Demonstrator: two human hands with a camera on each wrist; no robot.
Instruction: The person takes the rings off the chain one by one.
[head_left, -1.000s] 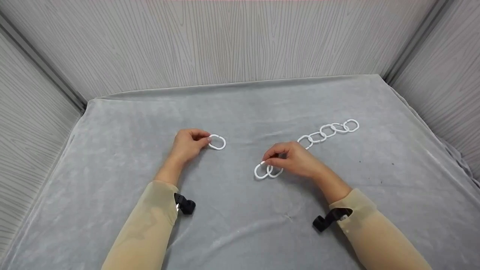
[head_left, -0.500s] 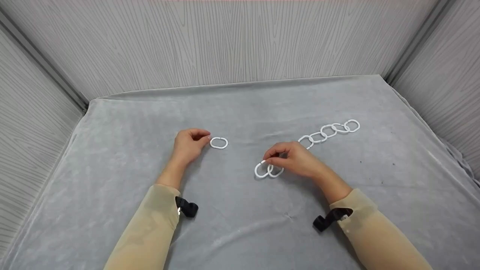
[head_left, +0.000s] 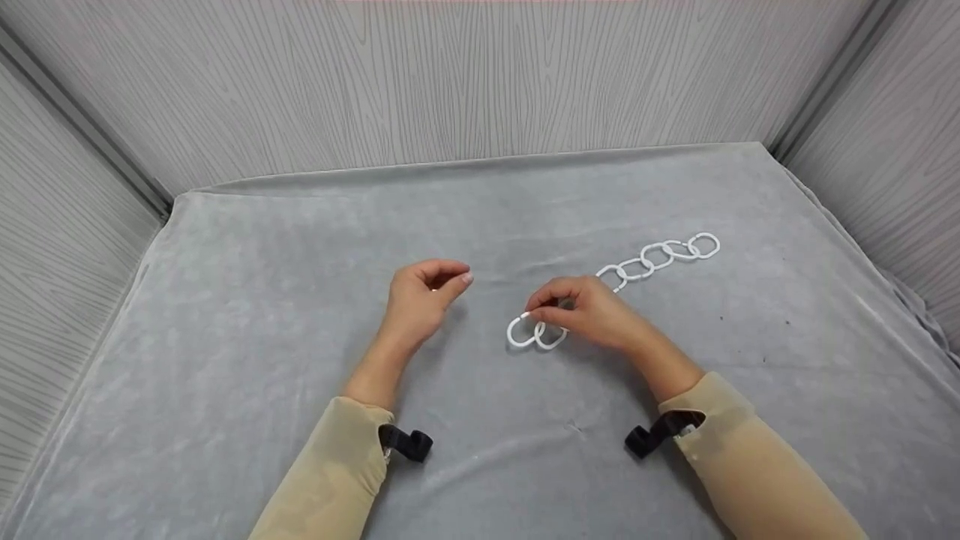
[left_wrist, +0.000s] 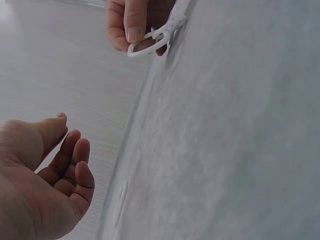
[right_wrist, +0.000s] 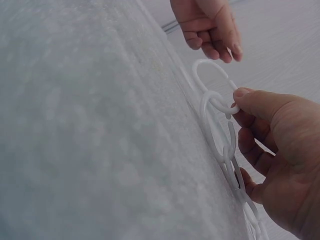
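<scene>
My right hand [head_left: 589, 311] pinches the end link of a chain of white plastic C-shaped links [head_left: 656, 257] between thumb and fingers. In the right wrist view that end link [right_wrist: 206, 64] is raised, its split near the thumb, and hooks into the next to it. The rest of the chain trails to the right under the hand and along the cloth. My left hand [head_left: 421, 304] hovers to the left with fingers loosely bent and nothing between them. A single loose link [left_wrist: 120, 204] lies flat on the cloth below it, almost wholly covered by that hand in the head view.
A grey plush cloth [head_left: 225, 360] covers the table, slightly wrinkled near the front. Pale wood-grain panels [head_left: 480, 82] stand behind it and at both sides. Black wrist cameras [head_left: 409, 442] sit on both sleeves.
My left hand has let go of the loose link, leaving it on the cloth, and moved right toward the chain. My right hand keeps its pinch on the end link, nearly still.
</scene>
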